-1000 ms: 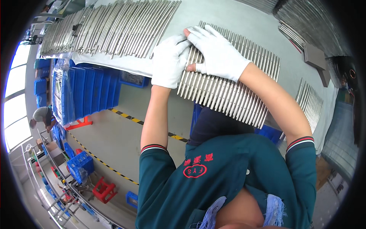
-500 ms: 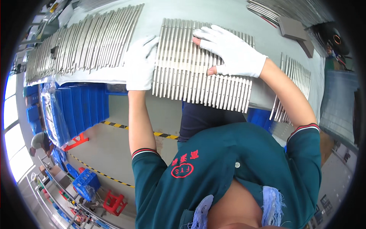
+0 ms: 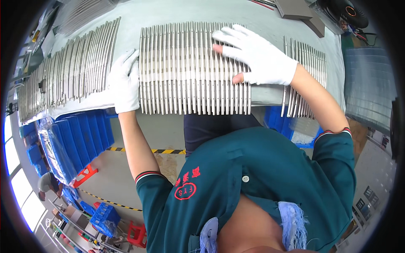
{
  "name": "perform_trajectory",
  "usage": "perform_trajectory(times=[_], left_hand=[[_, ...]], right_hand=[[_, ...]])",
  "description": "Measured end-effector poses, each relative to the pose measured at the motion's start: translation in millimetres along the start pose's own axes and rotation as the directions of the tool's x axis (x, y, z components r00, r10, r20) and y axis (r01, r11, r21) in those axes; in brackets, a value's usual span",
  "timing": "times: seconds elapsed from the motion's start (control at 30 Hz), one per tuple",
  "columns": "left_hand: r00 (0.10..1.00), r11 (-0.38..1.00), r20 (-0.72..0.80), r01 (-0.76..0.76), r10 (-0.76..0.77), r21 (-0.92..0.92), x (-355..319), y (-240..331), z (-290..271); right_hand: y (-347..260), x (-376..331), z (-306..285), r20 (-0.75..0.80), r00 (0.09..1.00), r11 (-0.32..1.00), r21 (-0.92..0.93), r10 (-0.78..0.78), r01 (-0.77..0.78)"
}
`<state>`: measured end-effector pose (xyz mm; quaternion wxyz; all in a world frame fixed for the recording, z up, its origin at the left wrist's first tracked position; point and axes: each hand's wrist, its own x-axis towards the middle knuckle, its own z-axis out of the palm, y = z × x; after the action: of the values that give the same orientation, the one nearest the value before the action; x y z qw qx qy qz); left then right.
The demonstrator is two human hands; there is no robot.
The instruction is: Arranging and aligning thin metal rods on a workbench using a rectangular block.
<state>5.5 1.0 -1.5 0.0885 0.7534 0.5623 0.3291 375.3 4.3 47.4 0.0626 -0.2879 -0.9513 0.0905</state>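
A flat row of slim silver metal rods (image 3: 181,76) lies side by side on the pale-covered table in front of me. My left hand (image 3: 125,82), in a white glove, rests along the left edge of this row with its fingers stretched out. Over the row's right part lies my right hand (image 3: 257,57), gloved as well, its fingers spread and its bare thumb and one bare fingertip showing. The right palm hides some rod ends. Neither hand has a rod lifted.
More rods (image 3: 80,63) lie in a long row at the left, and a smaller group of rods (image 3: 308,71) is at the right, partly behind my forearm. Grey blocks (image 3: 295,10) sit at the back right. Blue bins (image 3: 80,135) stand below the table's left edge.
The whole view has shifted, so the table and rods appear further left and straighter. Relative to the middle row, my right hand has moved right. My left hand stays at its left edge.
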Motion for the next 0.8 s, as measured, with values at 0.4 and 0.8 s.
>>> perform_trajectory(times=[0.4,0.8], left_hand=[[0.999,0.999,0.031,0.035,-0.035,0.006,-2,1,-2],[0.999,0.996,-0.035,-0.026,0.029,0.081,-6,-6,3]], right_hand=[[-17,32,19,-0.022,0.991,0.991,-0.011,-0.131,0.131],[-49,107,42,-0.158,0.983,0.991,0.069,-0.098,0.110]])
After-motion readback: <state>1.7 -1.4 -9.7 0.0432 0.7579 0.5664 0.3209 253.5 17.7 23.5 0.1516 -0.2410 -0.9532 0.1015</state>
